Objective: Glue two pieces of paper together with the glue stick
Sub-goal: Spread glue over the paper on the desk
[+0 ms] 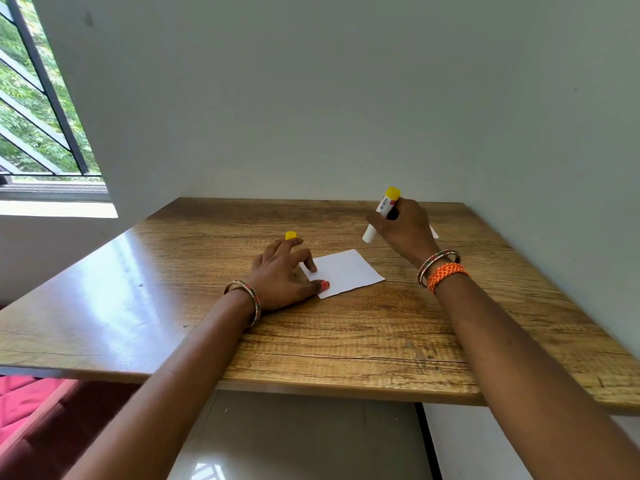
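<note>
A white square of paper [346,271] lies flat on the wooden table [173,289]. My left hand [284,275] rests on the table with its fingertips pressing the paper's left edge. Just beyond that hand's fingers stands the yellow cap [291,235]. My right hand [405,225] is raised above the table, behind and to the right of the paper, and grips the glue stick [382,214], tilted with its yellow end up and its white tip pointing down-left. A corner of a second white paper [434,232] peeks out behind my right hand.
The table stands in a corner, with a grey wall [346,98] behind and on the right. A barred window [34,98] is at the far left. Red cloth [24,403] shows below the table's front-left edge.
</note>
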Tool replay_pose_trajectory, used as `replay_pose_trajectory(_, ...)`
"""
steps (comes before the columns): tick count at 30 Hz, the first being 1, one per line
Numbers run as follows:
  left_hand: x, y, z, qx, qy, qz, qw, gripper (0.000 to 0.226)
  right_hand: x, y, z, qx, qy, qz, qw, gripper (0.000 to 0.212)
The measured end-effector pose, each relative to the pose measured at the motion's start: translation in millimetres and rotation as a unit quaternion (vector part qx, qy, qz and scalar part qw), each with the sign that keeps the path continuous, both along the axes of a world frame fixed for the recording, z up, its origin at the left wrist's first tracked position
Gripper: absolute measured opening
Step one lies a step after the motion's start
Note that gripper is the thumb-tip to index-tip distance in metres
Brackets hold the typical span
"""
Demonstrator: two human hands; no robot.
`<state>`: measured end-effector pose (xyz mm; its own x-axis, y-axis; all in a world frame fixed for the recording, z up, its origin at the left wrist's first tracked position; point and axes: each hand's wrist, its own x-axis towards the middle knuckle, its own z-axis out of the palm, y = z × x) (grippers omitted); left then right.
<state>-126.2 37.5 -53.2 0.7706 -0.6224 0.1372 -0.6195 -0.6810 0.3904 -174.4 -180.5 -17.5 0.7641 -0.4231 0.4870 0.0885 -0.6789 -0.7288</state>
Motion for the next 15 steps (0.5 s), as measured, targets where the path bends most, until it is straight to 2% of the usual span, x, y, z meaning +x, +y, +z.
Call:
replay_pose_trajectory(4, -5.4, -8.5, -0.5, -0.024, -0.111, -0.008, 0.993, 0.027, 5.9, 4.5, -6.4, 0.034, 0.022, 0.023, 0.999, 0.016)
replay_pose_trajectory(7, -7.7, -9.0, 0.7, -0.052, -0.092, -0.044, 0.993, 0.029, 9.0, 4.5, -9.9, 0.048, 0.045, 0.034, 0.997, 0.02)
replay_pose_trajectory(11, -11.7, -12.2, -0.7, 0.031, -0.05, -0.084, 0.995, 0.041, 10.0, 3.5, -12.8, 0.039, 0.068, 0.043, 0.996, 0.028)
replay_pose_trajectory(15, -14.2, -13.6, 1.0, 0.031, -0.063, -0.087, 0.994, 0.038, 10.7, 4.4, -14.6, 0.002, 0.089, 0.033, 0.995, 0.03)
